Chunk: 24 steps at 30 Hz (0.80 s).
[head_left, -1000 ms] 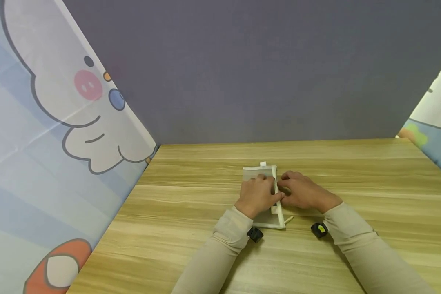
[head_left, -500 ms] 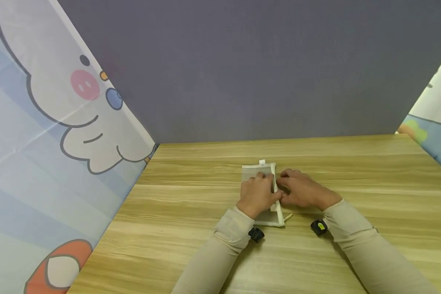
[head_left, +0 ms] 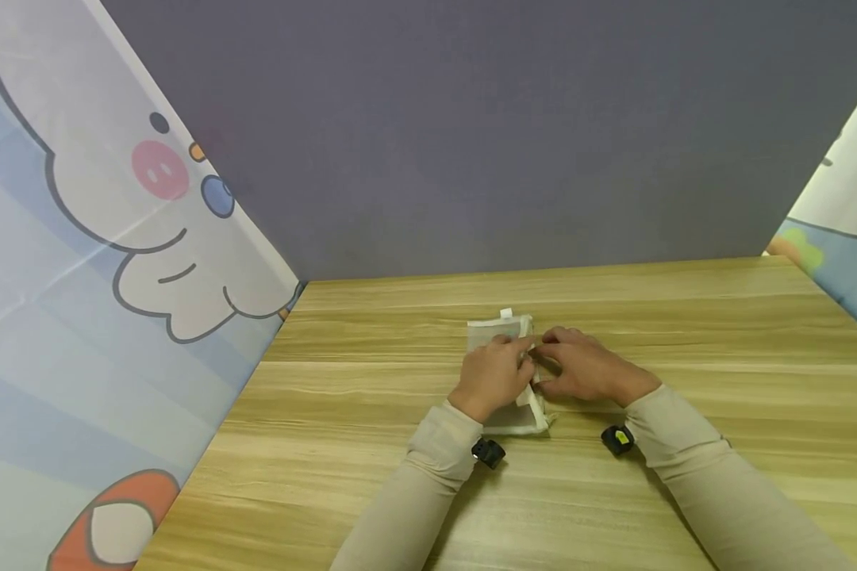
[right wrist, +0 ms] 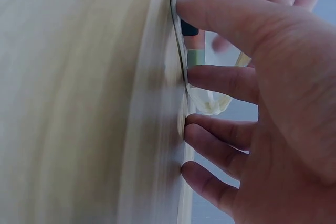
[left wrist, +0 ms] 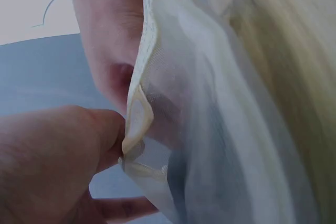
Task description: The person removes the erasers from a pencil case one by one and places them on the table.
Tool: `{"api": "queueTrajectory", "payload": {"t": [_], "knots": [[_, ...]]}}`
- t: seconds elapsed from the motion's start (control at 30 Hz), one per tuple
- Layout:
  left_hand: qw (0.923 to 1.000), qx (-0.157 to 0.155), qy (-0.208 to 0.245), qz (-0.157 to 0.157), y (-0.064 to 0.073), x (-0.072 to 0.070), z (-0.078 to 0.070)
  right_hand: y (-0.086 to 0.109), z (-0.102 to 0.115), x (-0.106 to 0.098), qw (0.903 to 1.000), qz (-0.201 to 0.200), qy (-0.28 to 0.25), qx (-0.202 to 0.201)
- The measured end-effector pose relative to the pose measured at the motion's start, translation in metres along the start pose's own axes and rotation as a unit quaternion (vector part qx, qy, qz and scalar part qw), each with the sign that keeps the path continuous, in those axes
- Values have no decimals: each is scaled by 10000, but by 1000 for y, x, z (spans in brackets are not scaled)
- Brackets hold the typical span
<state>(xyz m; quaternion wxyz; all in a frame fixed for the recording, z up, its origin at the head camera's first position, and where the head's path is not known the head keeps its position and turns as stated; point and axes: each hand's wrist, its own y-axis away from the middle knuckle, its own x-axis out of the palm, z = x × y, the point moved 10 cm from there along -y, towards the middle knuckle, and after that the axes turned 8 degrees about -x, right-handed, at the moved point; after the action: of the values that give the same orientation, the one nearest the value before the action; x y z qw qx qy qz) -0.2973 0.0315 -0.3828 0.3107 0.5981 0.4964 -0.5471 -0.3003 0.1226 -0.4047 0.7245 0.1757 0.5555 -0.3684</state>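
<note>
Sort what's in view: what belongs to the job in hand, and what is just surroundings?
In the job:
mesh pouch
dark item in its opening, unidentifiable
left hand
right hand

Surroundings:
wood-grain tabletop
gray backdrop
cartoon-print fabric
black wrist devices

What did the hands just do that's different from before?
One of the left hand's fingers has stretched toward the right hand, and its thumb has drawn back left. The edge of the mesh pouch, straighter before, now looks bent. The right hand stayed at that edge.
</note>
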Motion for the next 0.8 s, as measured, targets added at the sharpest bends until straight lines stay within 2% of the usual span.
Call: {"api": "queueTrajectory", "payload": {"t": [0.07,0.27,0.5,0.8], "knots": [[9997,97,197,98,1,0,1,0,0,0,10000,57,-34,25],[9977,136,635,206,5,0,12,0,0,1,9998,138,-104,94],[9905,278,1258,482,9,4,23,1,-2,3,9995,203,-182,142],[9904,-19,1176,728,12,10,40,1,-6,4,9994,241,-161,184]]}}
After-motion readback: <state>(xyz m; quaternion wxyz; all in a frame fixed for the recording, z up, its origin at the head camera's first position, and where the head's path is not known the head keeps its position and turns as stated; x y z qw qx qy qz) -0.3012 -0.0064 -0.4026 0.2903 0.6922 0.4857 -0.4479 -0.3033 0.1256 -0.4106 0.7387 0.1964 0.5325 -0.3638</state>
